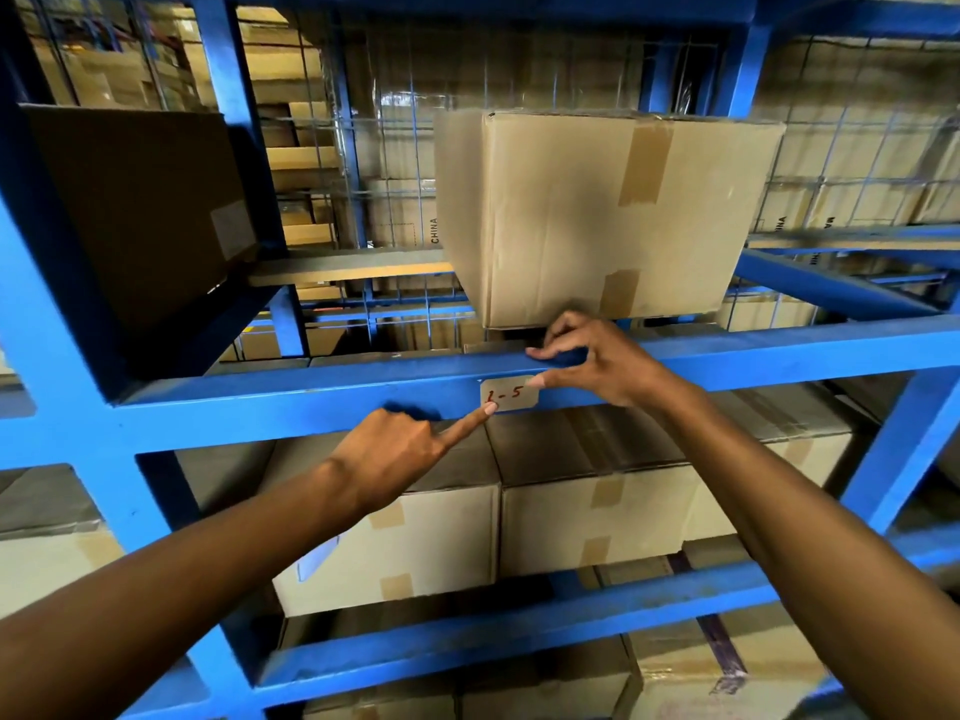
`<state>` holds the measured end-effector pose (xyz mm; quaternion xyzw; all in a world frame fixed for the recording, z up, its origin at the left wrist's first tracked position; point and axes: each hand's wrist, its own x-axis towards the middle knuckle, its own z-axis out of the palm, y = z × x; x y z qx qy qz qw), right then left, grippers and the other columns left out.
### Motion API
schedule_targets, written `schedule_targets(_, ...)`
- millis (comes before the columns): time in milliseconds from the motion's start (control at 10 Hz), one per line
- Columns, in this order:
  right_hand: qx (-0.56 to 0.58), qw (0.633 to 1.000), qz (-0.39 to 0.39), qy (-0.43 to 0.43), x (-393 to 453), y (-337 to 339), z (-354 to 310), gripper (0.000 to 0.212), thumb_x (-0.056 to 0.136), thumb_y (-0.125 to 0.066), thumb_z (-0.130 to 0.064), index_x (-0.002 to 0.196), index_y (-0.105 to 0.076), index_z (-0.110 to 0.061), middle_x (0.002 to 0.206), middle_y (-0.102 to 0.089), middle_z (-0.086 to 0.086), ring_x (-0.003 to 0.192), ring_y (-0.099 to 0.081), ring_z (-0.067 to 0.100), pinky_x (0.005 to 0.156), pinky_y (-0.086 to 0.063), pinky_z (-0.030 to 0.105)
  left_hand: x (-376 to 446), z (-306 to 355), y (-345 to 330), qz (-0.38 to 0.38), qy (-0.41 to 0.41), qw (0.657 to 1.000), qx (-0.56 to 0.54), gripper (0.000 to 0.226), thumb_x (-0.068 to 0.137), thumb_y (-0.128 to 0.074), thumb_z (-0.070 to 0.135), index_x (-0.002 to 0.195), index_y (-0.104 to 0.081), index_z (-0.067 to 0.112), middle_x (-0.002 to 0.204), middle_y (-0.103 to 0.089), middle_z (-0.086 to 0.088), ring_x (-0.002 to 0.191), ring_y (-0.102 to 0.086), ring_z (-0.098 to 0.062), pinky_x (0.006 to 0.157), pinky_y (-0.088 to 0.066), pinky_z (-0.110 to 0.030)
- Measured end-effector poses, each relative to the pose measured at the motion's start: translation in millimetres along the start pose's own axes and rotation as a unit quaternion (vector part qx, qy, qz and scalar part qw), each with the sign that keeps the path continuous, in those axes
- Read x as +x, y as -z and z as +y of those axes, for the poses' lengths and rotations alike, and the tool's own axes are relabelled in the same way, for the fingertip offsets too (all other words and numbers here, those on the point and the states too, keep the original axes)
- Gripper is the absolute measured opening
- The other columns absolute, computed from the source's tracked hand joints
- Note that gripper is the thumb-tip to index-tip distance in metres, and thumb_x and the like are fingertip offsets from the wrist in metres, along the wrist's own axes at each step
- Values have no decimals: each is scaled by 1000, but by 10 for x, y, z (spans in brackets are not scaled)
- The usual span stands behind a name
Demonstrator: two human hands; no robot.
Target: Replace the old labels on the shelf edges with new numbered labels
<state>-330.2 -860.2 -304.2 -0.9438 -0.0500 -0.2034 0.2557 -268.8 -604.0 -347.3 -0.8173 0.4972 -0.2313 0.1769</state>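
Note:
A small beige label (511,393) with "1-5" handwritten in red sits on the front face of a blue shelf beam (311,392). My left hand (400,454) has its index finger stretched out, with the fingertip touching the label's lower left corner and the other fingers curled in. My right hand (592,361) is at the label's right end: the thumb tip touches its upper right corner, while the other fingers spread above, resting on the beam's top edge. Neither hand holds a loose object.
A taped cardboard box (597,215) stands on the shelf right above the label. A dark box (145,210) sits at upper left. More cartons (597,517) fill the shelf below. Blue uprights (62,356) and wire mesh frame the rack.

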Motion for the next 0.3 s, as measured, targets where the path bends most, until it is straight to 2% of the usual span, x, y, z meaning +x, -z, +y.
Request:
schedule_targets(100, -4, 1000, -11, -13, -27, -12, -37, 38, 74, -74, -33, 109, -69, -17, 102, -54, -4, 98, -53, 12, 82, -46, 27, 2, 5, -21, 13, 8, 1000, 6, 107, 83, -48, -6, 129, 41, 29, 64, -42, -5, 52, -33, -21, 54, -35, -36)
schedule_targets(200, 52, 997, 42, -35, -128, -38, -119, 27, 80, -70, -28, 102, -73, -13, 100, -60, -4, 95, -58, 10, 86, -49, 32, 24, 22, -89, 29, 2, 999, -16, 104, 84, -48, -4, 133, 37, 30, 65, -42, -6, 54, -42, -25, 56, -36, -37)
schedule_targets(300, 38, 991, 124, -45, -307, -241, -245, 28, 85, -66, -23, 110, -69, -11, 120, -64, 5, 115, -56, 15, 103, -42, 38, -76, 62, -179, -24, 24, 993, -112, 85, 89, -41, 6, 144, 19, 33, 79, -62, -13, 69, -58, -33, 59, -40, -39)
